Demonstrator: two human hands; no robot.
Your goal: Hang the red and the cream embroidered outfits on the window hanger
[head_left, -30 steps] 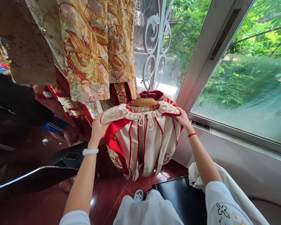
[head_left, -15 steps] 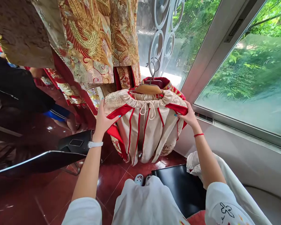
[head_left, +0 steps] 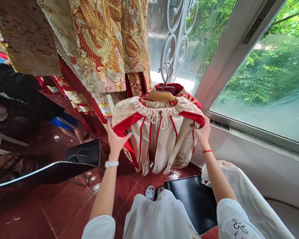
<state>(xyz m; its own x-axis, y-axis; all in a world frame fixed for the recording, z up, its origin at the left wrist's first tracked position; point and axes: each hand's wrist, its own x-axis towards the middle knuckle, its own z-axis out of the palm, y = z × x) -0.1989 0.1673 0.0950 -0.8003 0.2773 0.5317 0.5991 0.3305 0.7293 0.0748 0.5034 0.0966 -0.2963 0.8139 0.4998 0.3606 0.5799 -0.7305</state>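
A hanger (head_left: 161, 96) tops the garment (head_left: 156, 136) at twelve o'clock — left hand (head_left: 117, 141) at nine, spread apart — right hand (head_left: 202, 133) at three, clamped on the red trim (head_left: 193, 119).

Two hands (head_left: 116, 141) (head_left: 202, 134), one drawstring garment (head_left: 161, 142), two shoes (head_left: 150, 192); hangers (head_left: 161, 96) probably two, partly hidden.

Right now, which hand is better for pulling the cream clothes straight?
Probably the right hand: its grip curves around the red edge of the cream garment. The left hand has its thumb and fingers spread wide.
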